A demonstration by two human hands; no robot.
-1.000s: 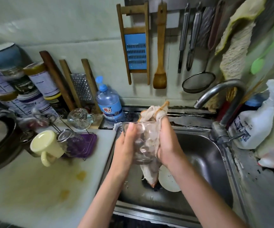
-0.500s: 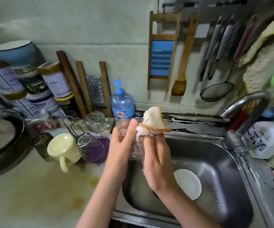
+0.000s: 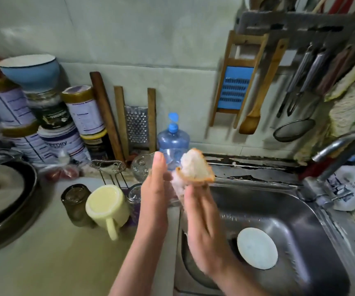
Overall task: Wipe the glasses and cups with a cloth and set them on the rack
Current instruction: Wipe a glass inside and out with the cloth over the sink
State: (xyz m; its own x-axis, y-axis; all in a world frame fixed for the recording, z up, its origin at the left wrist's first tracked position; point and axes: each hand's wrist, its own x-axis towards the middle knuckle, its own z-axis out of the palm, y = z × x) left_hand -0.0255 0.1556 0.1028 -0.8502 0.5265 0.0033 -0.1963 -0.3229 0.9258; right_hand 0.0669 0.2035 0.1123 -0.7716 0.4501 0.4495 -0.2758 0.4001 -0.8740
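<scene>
— What are my hands doing?

— Your left hand [image 3: 155, 189] is gripping the clear glass [image 3: 173, 200] from its left side, fingers pointing up along the wall and thumb wrapping the near side. Your right hand [image 3: 202, 227] is pinching the cloth [image 3: 193, 169], which is bunching up in a white, orange-edged peak above your fingertips. The frame is blurring, so I cannot tell how far the cloth is reaching into the glass.

— And where is the glass?

— You are holding it in the air at the middle of the frame, between your 2 hands, above the left rim of the sink [image 3: 300, 210]. It is not touching the counter [image 3: 44, 263].

— What is waiting on the rack [image 3: 121, 184]?

— Just left of your left hand, 3 pieces are lying there: a cream mug [image 3: 106, 206] tipping mouth-down with its handle toward you, a dark glass [image 3: 76, 201] upside down on its left, and another clear glass [image 3: 135, 195] partly hiding behind your wrist. A white disc [image 3: 257, 248] is lying in the sink basin at lower right.
</scene>
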